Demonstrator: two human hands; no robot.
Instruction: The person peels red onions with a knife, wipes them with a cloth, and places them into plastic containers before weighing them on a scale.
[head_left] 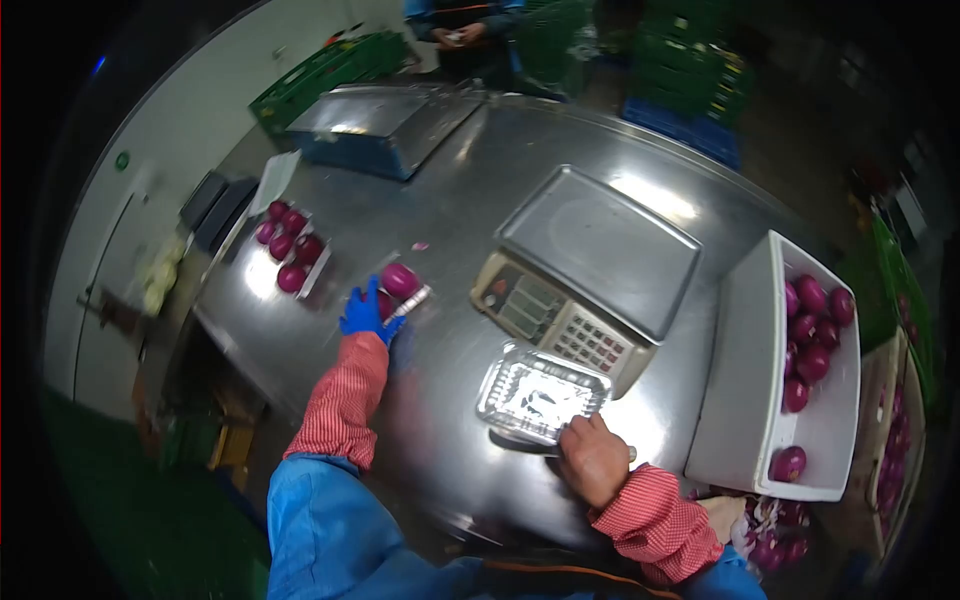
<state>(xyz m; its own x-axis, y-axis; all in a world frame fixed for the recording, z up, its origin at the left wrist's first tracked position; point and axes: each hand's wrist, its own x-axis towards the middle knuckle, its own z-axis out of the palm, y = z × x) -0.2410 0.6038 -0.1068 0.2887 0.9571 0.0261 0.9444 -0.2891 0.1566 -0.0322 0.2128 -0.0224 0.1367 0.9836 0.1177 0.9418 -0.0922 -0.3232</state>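
My left hand [368, 314], in a blue glove, curls its fingers and thumb round a red onion on the steel table. Another red onion [400, 280] lies just past the fingertips, with a pale strip [408, 303] along its near side. My bare right hand [592, 460] grips the near right corner of a clear plastic tray [540, 395], its fingers bent over the rim. Nothing but glare shows inside this tray, which overlaps the near edge of a weighing scale [600, 255]. A small pale end [632, 453] of something pokes out beside the right hand.
Packed red onions [290, 248] sit at the table's left. On the right, a white foam box [735, 370] holds several red onions, with a crate [905, 450] of more beyond. A metal box [375, 130] stands at the back. Across the table is another person [462, 30].
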